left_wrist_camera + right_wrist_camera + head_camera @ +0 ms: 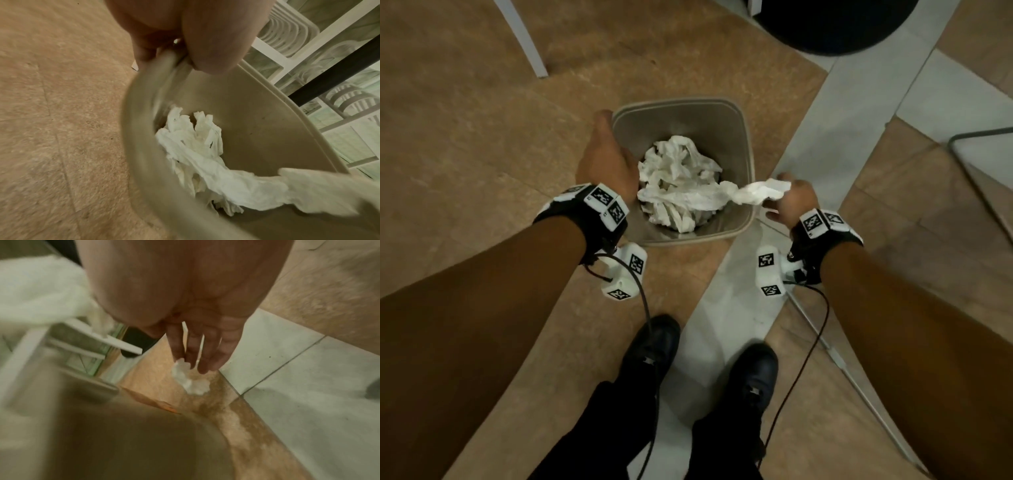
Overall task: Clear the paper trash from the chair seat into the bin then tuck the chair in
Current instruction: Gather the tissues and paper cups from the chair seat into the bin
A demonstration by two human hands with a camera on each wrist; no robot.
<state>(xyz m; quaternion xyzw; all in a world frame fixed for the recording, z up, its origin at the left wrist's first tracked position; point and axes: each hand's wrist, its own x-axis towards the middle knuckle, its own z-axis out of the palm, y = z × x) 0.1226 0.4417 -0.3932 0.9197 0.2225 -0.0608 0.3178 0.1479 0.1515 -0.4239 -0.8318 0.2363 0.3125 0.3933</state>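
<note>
A beige bin [743,144] stands on the floor between my hands, holding a heap of crumpled white paper [678,168]. My left hand [607,150] grips the bin's left rim, thumb [216,40] inside and fingers outside. A long paper strip [751,193] stretches from the heap over the right rim to my right hand [794,204]. In the right wrist view that hand's fingers [207,345] are straight, white paper shows behind them, and a scrap [190,383] shows past the fingertips. The rest of the strip [37,288] is blurred beside the thumb.
A white chair leg [525,37] stands at the far left and a thin metal frame [976,178] at the right. A black round shape [835,24] lies beyond the bin. My black shoes [654,353] stand close behind it. Slatted white furniture [287,32] and a black leg [333,81] are nearby.
</note>
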